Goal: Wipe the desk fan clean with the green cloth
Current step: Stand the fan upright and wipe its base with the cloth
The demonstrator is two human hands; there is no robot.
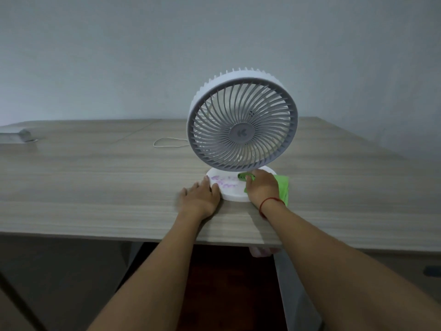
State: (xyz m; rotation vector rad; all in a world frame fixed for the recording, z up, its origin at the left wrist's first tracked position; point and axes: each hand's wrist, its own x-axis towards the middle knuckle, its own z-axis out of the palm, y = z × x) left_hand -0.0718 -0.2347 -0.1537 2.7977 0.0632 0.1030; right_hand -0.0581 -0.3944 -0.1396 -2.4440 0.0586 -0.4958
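A white desk fan point(242, 123) with a grey round grille stands upright on the wooden desk point(95, 182). Its round white base point(232, 195) carries purple smudges on top. My left hand point(200, 198) lies flat on the desk, fingers against the base's left rim. My right hand point(262, 187) presses the green cloth point(284, 188) onto the right side of the base. Cloth shows at my fingertips and hangs out past my wrist to the right. A red string circles my right wrist.
A thin white cord point(169, 142) loops on the desk left of the fan. A grey object point(16, 137) lies at the far left edge. A plain wall rises behind the desk. The desk's near edge runs just below my forearms.
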